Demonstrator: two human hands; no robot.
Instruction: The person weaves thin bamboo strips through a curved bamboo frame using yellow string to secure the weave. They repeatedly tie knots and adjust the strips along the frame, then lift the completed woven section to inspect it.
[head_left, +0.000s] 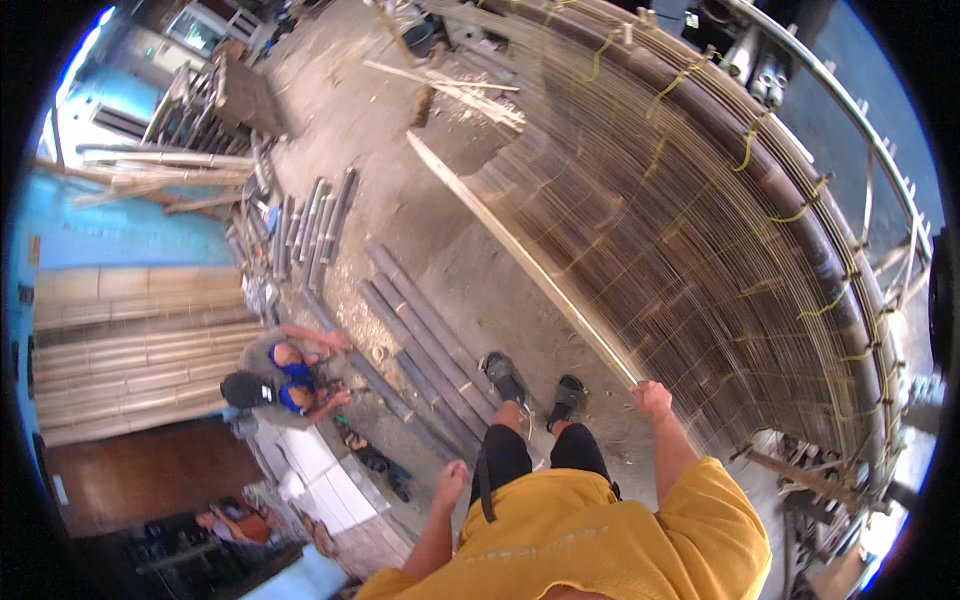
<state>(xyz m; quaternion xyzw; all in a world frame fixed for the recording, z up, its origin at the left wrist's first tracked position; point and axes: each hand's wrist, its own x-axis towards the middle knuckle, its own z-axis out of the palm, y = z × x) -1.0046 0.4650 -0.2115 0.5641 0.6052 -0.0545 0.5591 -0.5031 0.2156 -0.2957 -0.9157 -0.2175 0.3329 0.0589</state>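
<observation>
A large screen of thin bamboo slats (pixel 640 250), tied with yellow cords, hangs to my right and curves away ahead of me. Along its near lower edge runs a long pale bamboo strip (pixel 520 248). My right hand (pixel 655 398) is closed around the near end of this strip, beside the screen's edge. Low at my left side is my left hand (pixel 450 483), its fingers curled with nothing seen in them. Dark bamboo poles (pixel 428 330) lie on the floor in front of my feet, apart from both hands.
A person in a dark cap (pixel 248 390) sits at the left, working over a pole (pixel 380 385). Shorter dark poles (pixel 325 225) lie farther off, near wood shavings (pixel 350 310). Split bamboo panels (pixel 140 370) lean on the blue wall. Pale offcuts (pixel 470 95) lie ahead.
</observation>
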